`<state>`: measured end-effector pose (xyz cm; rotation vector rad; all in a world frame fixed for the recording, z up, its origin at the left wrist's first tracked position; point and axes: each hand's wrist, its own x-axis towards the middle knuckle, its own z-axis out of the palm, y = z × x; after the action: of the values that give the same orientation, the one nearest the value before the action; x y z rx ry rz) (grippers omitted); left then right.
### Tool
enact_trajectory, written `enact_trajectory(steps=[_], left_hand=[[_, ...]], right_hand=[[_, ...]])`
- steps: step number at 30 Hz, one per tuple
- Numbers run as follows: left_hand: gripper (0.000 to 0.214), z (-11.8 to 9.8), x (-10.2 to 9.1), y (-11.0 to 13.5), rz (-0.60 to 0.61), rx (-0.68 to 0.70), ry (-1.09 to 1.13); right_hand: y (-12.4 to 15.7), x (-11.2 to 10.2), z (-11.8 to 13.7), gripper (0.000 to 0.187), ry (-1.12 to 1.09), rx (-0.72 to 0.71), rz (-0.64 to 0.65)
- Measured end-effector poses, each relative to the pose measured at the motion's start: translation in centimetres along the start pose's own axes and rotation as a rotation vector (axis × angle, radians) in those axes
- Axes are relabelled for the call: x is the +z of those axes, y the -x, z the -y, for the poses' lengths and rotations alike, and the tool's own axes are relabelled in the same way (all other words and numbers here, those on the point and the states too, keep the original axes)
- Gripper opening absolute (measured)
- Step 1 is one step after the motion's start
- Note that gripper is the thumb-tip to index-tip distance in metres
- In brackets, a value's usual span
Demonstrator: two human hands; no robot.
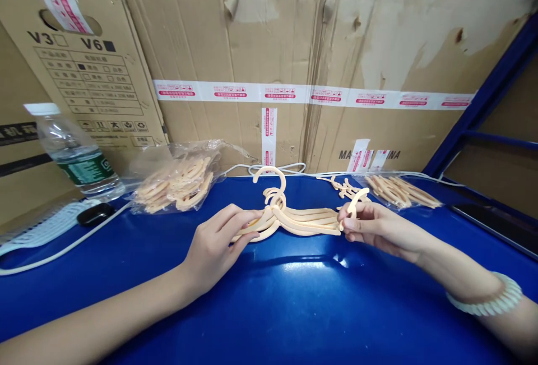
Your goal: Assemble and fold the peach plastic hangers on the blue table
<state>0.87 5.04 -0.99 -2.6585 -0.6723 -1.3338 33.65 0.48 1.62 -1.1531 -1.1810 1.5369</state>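
Observation:
Several peach-coloured clothes hangers (pixel 306 220) lie gathered in a stack at the middle of the blue table, their hooks pointing away from me. My left hand (pixel 218 241) is closed on the left arms of the stack, thumb in front and fingers behind. Between the thumb and fingers of my right hand (pixel 374 227) is a small curved hook piece (pixel 355 205) of the same colour. It is held against or close to the right end of the stack; whether they touch I cannot tell. Behind my right hand, loose hook pieces (pixel 342 186) lie in a small heap.
A clear bag of peach hanger parts (pixel 176 183) lies at back left, another bag of parts (pixel 401 190) at back right. Farther left are a water bottle (pixel 79 157), a black mouse-like object (pixel 96 215) and a white cable (pixel 63 250). A phone (pixel 500 230) lies right. Cardboard (pixel 235 34) walls the back.

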Motion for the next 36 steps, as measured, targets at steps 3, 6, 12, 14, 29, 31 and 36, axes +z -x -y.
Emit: enact_trajectory(steps=[3,6,12,14,29,31,36], left_hand=[[0.023,-0.1,0.0,0.0,-0.017,0.014,0.021],[0.024,-0.2,0.0,0.0,-0.036,0.032,0.029],[0.025,-0.3,0.2,0.0,-0.067,0.080,0.024],[0.026,-0.3,0.3,0.0,-0.071,0.093,0.021],[0.019,-0.3,0.2,0.3,-0.044,0.130,-0.012],[0.020,-0.2,0.2,0.4,-0.042,0.120,-0.016],[0.020,-0.2,0.2,0.4,-0.049,0.103,-0.042]], right_hand=[[0.2,0.2,0.0,0.031,-0.041,0.040,0.005],[0.3,0.4,0.1,0.032,-0.058,0.076,0.036],[0.4,0.7,0.1,0.032,-0.064,0.127,0.062],[0.4,0.8,0.1,0.032,-0.068,0.116,0.055],[0.6,2.1,-0.8,0.034,-0.088,0.051,0.060],[0.6,1.9,-0.6,0.033,-0.133,0.079,0.047],[0.5,1.3,-0.2,0.034,-0.151,0.140,0.018]])
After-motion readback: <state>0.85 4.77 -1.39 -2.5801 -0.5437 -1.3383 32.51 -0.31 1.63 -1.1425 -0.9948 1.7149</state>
